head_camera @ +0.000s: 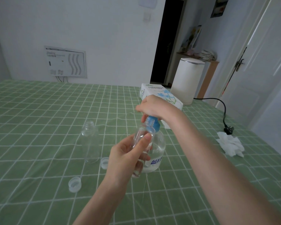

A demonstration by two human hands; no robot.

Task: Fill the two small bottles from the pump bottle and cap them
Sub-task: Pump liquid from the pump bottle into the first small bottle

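One head-worn wide-angle view looks forward and down, close over the green-checked table (39, 111).

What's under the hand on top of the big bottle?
The right hand covers the blue pump head of the pump bottle; only its lower part shows. Its spout is hidden.

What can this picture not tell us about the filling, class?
- Spout of the pump bottle: head view, covered by the right hand.
- Its label: head view, mostly behind the left hand.
- Fill level of the held small bottle: head view, left hand wraps it.
- Standing small bottle contents: head view, too faint.
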